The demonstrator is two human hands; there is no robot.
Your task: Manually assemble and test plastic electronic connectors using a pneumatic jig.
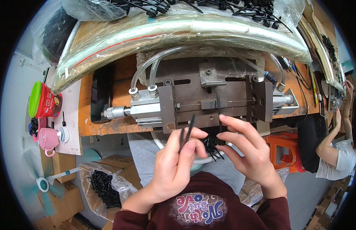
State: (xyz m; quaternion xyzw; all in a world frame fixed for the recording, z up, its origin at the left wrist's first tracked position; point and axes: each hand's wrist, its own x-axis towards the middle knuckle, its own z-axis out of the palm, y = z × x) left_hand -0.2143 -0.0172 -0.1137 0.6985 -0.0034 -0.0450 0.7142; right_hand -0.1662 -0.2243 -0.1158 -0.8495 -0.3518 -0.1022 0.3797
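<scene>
A worn orange table (pixel 120 73) is seen from above, and on it a grey metal fixture (pixel 212 97) is bolted, with a silver pneumatic cylinder (pixel 136 109) at its left end and clear hoses (pixel 147 65) looped up from the cylinder's fittings. Behind the fixture, long clear plastic bags (pixel 178 32) are laid across the table, and black cable ties (pixel 239 7) are heaped on them at the far edge. To the left, a red cup with a green lid (pixel 45 100) and a pink mug (pixel 47 138) are set on a pale board. Below the table on the left, an open carton lined with plastic and filled with black ties (pixel 103 186) is found, and an orange stool (pixel 287 151) is placed on the right, beside another person (pixel 339 149) seated at the picture's right edge. Both hands are raised just in front of the fixture's near edge, above the lap. A few thin black cable ties (pixel 187 132) are pinched upright between the thumb and fingers of the left hand (pixel 176 165), their tips reaching the fixture's lower edge. The right hand (pixel 245 149) is held with its fingers spread and slightly curled, its fingertips closed on a single black tie (pixel 220 128) that is stood upright against the fixture. A small tangle of black ties (pixel 212 147) is seen between the two hands.
</scene>
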